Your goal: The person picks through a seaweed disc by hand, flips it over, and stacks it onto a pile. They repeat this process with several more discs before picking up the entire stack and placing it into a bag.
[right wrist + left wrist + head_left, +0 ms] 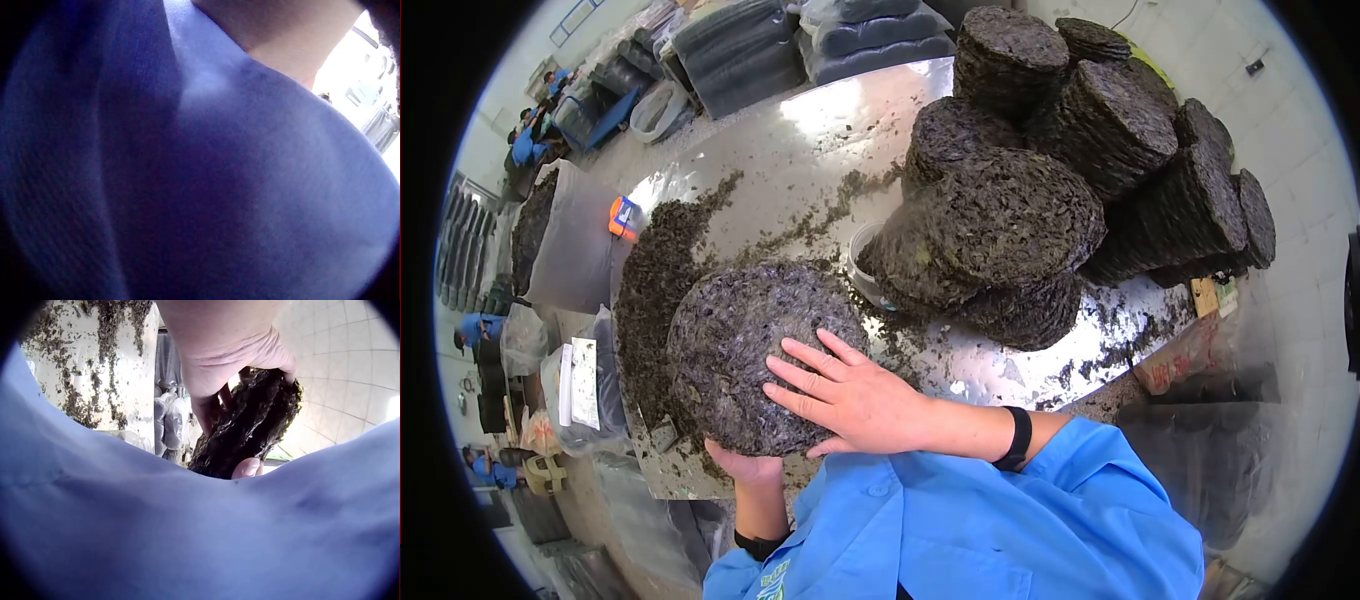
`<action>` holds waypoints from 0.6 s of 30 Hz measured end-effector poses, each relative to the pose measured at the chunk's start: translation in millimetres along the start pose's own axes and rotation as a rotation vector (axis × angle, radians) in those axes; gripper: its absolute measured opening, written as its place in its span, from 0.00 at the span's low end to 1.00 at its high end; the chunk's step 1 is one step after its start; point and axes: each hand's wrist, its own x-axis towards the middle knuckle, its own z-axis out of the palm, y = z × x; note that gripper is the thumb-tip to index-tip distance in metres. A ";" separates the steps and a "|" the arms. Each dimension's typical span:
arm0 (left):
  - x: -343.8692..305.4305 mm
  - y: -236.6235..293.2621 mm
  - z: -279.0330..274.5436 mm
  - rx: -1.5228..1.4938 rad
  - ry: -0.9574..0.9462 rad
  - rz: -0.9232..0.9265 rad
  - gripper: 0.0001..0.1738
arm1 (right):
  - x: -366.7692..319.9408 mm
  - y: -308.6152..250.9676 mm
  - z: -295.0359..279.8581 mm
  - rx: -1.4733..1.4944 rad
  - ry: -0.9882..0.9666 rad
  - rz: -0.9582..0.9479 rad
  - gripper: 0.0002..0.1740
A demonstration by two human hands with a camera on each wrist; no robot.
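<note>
A thick round stack of dark dried seaweed sheets [745, 350] is held in front of my body, over the near side of the metal table. My right hand [840, 398] lies on its top face with straight, spread fingers. Below the near edge, my left hand [745, 466] supports the stack, most of its fingers hidden beneath. In the left wrist view, fingers [208, 414] curl round the layered edge of the seaweed stack [250, 422], and a thumbnail shows at its lower side. Blue cloth [219, 187] fills most of the right wrist view, hiding the right hand.
Several seaweed stacks [1020, 215] are piled at the right on the metal table [830, 120]. Loose seaweed flakes [650, 300] lie along its left side. A white tub [865, 262] stands beside the pile. An orange-and-blue object [622, 218] sits near a filled plastic bag [575, 235].
</note>
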 end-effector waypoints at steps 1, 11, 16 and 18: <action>1.3 -0.6 -0.6 -0.011 0.004 -0.010 0.48 | -0.3 3.3 0.3 0.032 0.015 -0.009 0.48; 29.9 -12.4 -2.1 -0.004 -0.030 -0.192 0.34 | 2.4 45.9 17.3 -0.045 -0.054 0.023 0.42; 43.9 -19.5 -7.5 0.061 0.035 -0.202 0.32 | 7.2 62.4 29.4 -0.101 0.001 0.029 0.30; 47.3 -19.1 -11.8 0.059 0.037 -0.202 0.32 | 10.7 66.4 30.1 -0.095 0.005 0.037 0.30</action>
